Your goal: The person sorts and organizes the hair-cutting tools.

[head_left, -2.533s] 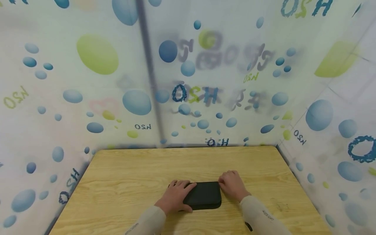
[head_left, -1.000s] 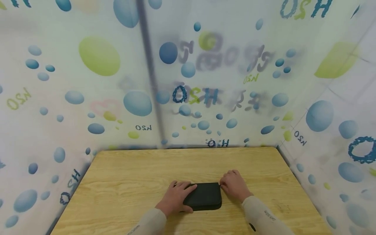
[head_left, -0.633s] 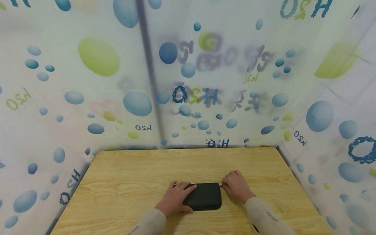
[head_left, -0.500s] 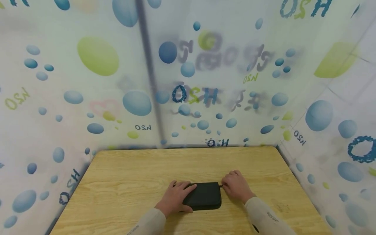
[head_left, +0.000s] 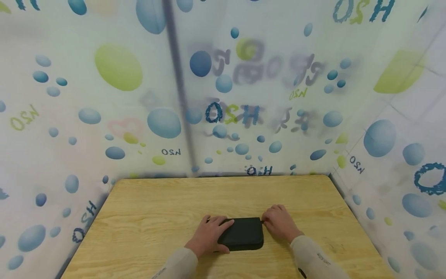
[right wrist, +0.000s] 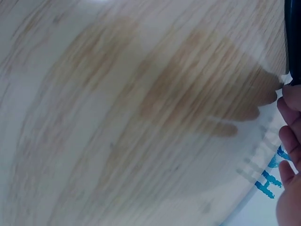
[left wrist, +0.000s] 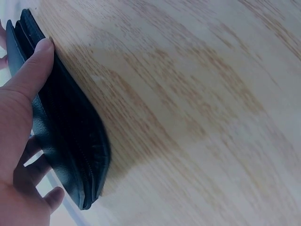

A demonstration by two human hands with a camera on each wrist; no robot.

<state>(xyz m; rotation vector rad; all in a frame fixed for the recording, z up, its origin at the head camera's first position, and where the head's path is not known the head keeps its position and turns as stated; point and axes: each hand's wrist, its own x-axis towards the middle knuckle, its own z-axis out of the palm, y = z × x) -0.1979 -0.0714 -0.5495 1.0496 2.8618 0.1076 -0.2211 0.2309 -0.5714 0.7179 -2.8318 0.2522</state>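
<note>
A black zip-around wallet [head_left: 244, 233] with a grained, leather-like surface lies flat on the wooden table. My left hand [head_left: 208, 235] grips its left part, with the thumb along the near side and the fingers over the top toward the far edge. In the left wrist view the thumb presses the wallet's zipped side [left wrist: 75, 127], where a zipper line runs along the edge. My right hand [head_left: 280, 223] is at the far right corner, its fingertips pinching the small dark zipper pull, mostly hidden by the fingers. The right wrist view shows only a sliver of the wallet [right wrist: 294, 42] beside these fingers.
The light wooden table [head_left: 167, 201] extends around both hands. Behind it and at both sides hang pale curtains [head_left: 223, 97] printed with blue and green bubbles and lettering. Beige sleeves [head_left: 313, 255] cover the forearms.
My right hand shifted slightly right, drawing the dark pull out from the wallet's corner, then came back a little closer. My left hand and the wallet stay in place.
</note>
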